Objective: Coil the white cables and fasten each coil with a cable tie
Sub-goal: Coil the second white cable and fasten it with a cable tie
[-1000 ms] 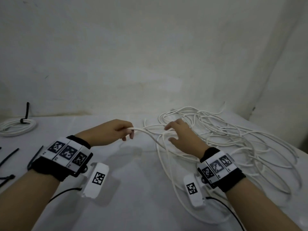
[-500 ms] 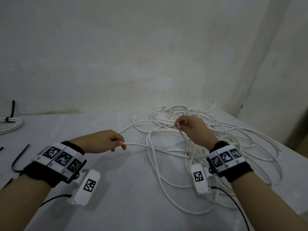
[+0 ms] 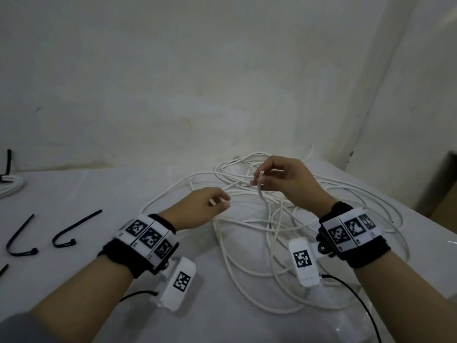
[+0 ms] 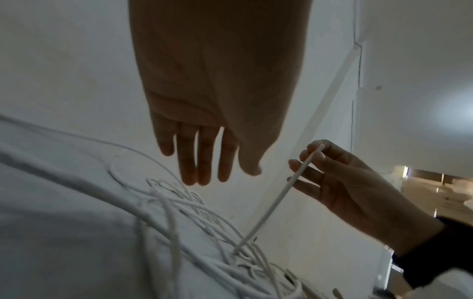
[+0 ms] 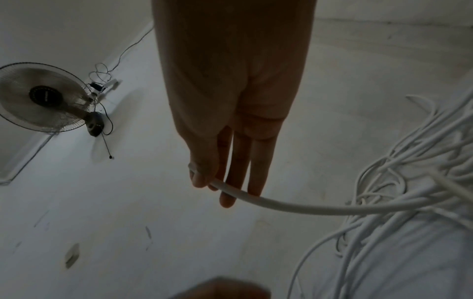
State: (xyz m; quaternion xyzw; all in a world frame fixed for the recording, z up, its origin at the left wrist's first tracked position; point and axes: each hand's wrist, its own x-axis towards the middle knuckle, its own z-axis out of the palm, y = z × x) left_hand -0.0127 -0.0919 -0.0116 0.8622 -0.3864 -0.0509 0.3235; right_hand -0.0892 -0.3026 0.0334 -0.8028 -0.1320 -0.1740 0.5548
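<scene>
A loose tangle of white cable (image 3: 272,233) lies on the white table (image 3: 99,194), right of centre. My right hand (image 3: 259,180) is raised above the tangle and pinches one cable end (image 3: 261,172) between thumb and forefinger; the right wrist view shows the right hand (image 5: 204,180) with that cable (image 5: 294,206) running from it down to the heap (image 5: 409,202). My left hand (image 3: 218,201) hovers just left of it. In the left wrist view the left hand (image 4: 220,178) has straight fingers and holds nothing, and the right hand (image 4: 307,159) shows beside it.
Two black cable ties (image 3: 74,229) (image 3: 19,241) lie loose on the table's left side. A finished white coil (image 3: 10,186) with a black tie sits at the far left edge. A wall stands close behind the table. A fan (image 5: 43,97) shows in the right wrist view.
My left hand has let go of the cable it held and moved right toward the other hand. My right hand has lifted a cable end up out of the tangle.
</scene>
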